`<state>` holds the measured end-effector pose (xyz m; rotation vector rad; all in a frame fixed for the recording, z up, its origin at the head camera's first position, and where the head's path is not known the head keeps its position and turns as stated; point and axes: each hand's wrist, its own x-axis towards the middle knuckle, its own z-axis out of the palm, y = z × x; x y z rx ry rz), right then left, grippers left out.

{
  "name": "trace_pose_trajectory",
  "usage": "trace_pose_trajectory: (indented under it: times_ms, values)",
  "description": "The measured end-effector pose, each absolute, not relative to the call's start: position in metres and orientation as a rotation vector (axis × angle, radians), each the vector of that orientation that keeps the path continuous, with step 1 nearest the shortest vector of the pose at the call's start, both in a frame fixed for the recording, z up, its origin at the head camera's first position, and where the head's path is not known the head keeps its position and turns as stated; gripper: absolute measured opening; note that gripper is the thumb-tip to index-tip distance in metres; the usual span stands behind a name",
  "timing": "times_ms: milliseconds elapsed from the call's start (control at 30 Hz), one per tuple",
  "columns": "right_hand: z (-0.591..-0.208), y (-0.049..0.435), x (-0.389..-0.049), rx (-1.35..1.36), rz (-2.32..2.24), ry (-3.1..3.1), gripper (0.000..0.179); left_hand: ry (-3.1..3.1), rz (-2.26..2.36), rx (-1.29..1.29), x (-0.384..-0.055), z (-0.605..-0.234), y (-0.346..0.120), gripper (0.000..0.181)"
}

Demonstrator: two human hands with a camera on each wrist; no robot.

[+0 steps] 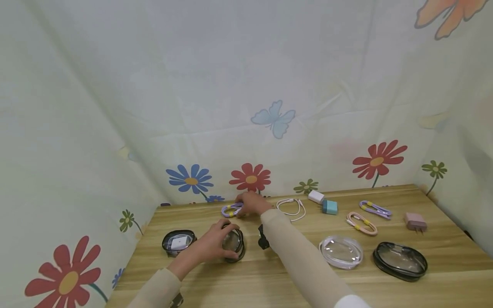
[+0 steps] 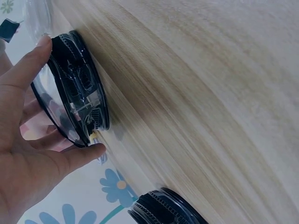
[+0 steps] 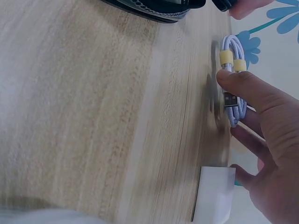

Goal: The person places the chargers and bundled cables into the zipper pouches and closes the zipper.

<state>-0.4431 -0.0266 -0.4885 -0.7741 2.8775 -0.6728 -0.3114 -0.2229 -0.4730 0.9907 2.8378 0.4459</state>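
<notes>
My left hand [image 1: 209, 244] grips a small oval clear case [image 1: 232, 240] with black zipped edges; the left wrist view shows thumb and fingers spread around its rim. At the back of the table, my right hand [image 1: 252, 202] pinches a coiled lavender USB cable [image 3: 233, 79] bound with yellow ties. In the right wrist view, the cable's metal plug faces the camera just below the thumb. A white block [image 3: 215, 193], perhaps a charger, stands by that hand's lower fingers. Left of my left hand lies another black-edged case [image 1: 179, 242] with a white charger inside.
Right of my arms lie a white cable [image 1: 291, 208], white charger [image 1: 316, 196], teal charger [image 1: 330, 207], peach cable [image 1: 362, 224], second lavender cable [image 1: 375, 210] and pink charger [image 1: 415, 222]. A white-edged case [image 1: 341, 251] and a black-edged case [image 1: 400, 260] sit nearer. Printed fabric backs the table.
</notes>
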Motion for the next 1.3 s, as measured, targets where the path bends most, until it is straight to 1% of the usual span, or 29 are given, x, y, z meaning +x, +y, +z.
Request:
trace_pose_trajectory:
  times_ms: [267, 467, 667, 933, 1133, 1300]
  values:
    - [-0.485, -0.027, -0.44, -0.814, -0.803, 2.862, 0.045, 2.84, 0.451, 0.969, -0.31, -0.473, -0.223, 0.078]
    - [-0.477, -0.024, -0.438, -0.817, -0.836, 2.871, 0.042, 2.849, 0.438, 1.003, -0.311, -0.474, -0.223, 0.079]
    - [-0.471, -0.022, -0.435, -0.827, -0.85, 2.866, 0.042, 2.842, 0.44, 1.013, -0.31, -0.473, -0.221, 0.079]
    - [-0.469, -0.014, -0.441, -0.875, -0.812, 2.926, 0.043, 2.849, 0.434, 1.01, -0.31, -0.474, -0.22, 0.079]
    - [-0.459, -0.008, -0.442, -0.951, -0.768, 2.96, 0.045, 2.839, 0.447, 1.008, -0.311, -0.476, -0.221, 0.078]
    - [-0.451, -0.001, -0.438, -0.934, -0.808, 2.952, 0.049, 2.834, 0.47, 1.014, -0.31, -0.475, -0.221, 0.078]
